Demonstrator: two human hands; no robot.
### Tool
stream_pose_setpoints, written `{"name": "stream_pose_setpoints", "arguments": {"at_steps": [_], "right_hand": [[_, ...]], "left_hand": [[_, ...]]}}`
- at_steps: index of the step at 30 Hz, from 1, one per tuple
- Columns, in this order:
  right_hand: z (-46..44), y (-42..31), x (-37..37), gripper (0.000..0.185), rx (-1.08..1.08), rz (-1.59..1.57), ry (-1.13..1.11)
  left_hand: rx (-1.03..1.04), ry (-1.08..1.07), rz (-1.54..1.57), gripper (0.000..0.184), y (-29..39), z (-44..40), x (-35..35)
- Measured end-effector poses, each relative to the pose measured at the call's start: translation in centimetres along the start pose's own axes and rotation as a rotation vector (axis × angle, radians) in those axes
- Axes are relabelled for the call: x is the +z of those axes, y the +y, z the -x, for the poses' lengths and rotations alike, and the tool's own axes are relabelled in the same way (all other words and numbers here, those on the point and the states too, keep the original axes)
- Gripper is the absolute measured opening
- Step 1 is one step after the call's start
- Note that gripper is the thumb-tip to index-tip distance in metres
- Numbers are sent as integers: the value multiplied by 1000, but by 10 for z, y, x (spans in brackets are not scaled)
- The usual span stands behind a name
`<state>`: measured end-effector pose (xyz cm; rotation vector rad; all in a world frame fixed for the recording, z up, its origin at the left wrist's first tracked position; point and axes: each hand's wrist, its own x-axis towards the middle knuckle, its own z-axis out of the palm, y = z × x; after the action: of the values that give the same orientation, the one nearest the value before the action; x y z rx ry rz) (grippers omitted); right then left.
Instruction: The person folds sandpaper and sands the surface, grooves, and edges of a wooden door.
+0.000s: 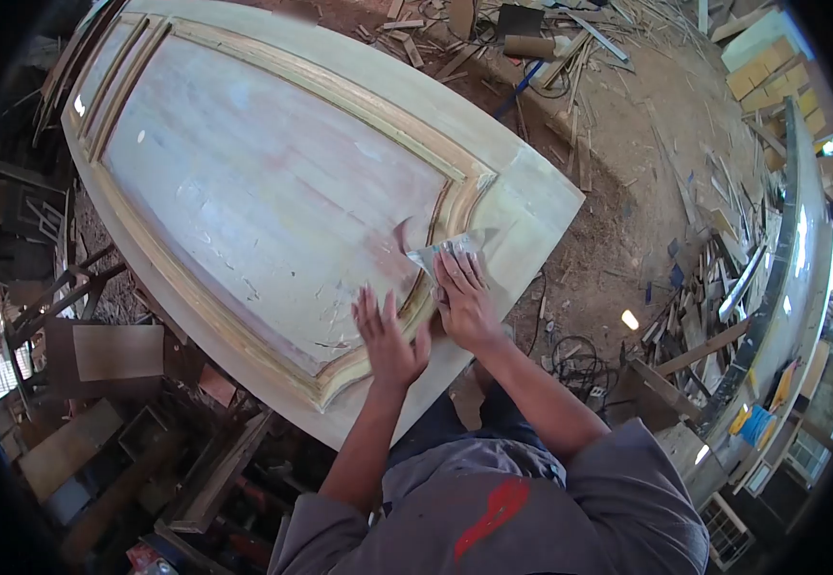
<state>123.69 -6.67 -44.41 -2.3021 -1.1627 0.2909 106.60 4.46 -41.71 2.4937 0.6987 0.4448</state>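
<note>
A large pale door panel [244, 182] with raised wooden moulding [340, 110] lies flat in front of me. My right hand [462, 297] presses its fingers on a thin, whitish sheet or blade [447, 249] at the moulding's near right corner. Part of that piece is hidden under the fingers. To the left, my left hand [389, 340] has its fingers spread over the panel's near end, with nothing in it. Pale smears and small dark marks show on the panel's surface near both hands.
Wood scraps [694, 326] and offcuts litter the dirt floor [617, 240] to the right. A long board [771, 307] with a blue coil [753, 425] stands at the far right. Frames and planks [71, 450] lie at the lower left. A cardboard-coloured roll [529, 46] rests beyond the panel.
</note>
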Motion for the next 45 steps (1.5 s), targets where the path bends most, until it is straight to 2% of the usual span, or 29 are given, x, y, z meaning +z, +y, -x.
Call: {"name": "stream_pose_setpoints", "arguments": {"at_steps": [2,3,5,7,9,10,11,12,15,16,18,21,22,24,26,28,29,32,35,37,38,40,43,45], "right_hand": [[-11,14,-7,56,-34,-55,-29],[-42,33,-14,58,-37,86,4],[-100,57,-36,59,-10,108,138],[-106,55,-34,63,37,114,231],[-56,39,-13,59,-56,-2,67],[-30,22,-15,65,-124,21,-85],[-19,16,-23,67,-163,-58,-120],[-17,15,-31,70,-205,-136,-147],[-79,68,-47,71,-195,75,-113],[-104,83,-50,71,-135,4,-15],[-106,72,-50,70,-49,27,21],[-23,39,-33,80,-258,-1,-315],[-5,30,-35,78,-336,-132,-297],[-17,51,-34,70,-413,-102,-345],[-63,85,-33,65,-265,19,-177],[-112,83,-62,65,-131,58,-11],[-104,73,-56,65,-61,47,-22],[-32,35,-45,60,-258,-26,-245],[-18,50,-39,58,-466,-32,-277],[-49,93,-20,59,-269,42,-122],[-88,92,-48,60,-206,-25,-55],[-98,71,-55,62,-72,218,-25],[-21,30,-33,66,-225,296,-289],[9,32,-27,69,-306,102,-370]], "left_hand": [[-98,4,-15,80,17,-22,19],[-115,-15,-50,81,20,-27,23],[-160,-48,-121,82,27,-33,31],[-168,-4,-146,84,24,-28,35],[-203,29,-182,86,23,-33,39],[-231,22,-206,86,26,-34,37],[-255,7,-229,87,30,-32,35],[-255,6,-243,87,30,-31,36],[-243,33,-277,87,31,-32,38],[-261,36,-285,88,31,-32,40],[-288,35,-297,92,32,-32,40],[-308,35,-284,90,28,-32,42],[-316,20,-286,91,29,-31,42],[-306,45,-296,90,28,-30,44],[-313,57,-307,90,27,-30,45],[-328,46,-313,91,31,-31,43],[-319,40,-309,91,31,-31,42],[-308,37,-295,93,28,-29,43],[-320,30,-290,93,23,-30,44],[-333,21,-292,91,29,-31,39],[-333,20,-287,91,30,-28,39],[-316,30,-271,92,27,-30,39],[-338,2,-238,92,26,-30,38],[-332,29,-199,92,23,-27,40]]}}
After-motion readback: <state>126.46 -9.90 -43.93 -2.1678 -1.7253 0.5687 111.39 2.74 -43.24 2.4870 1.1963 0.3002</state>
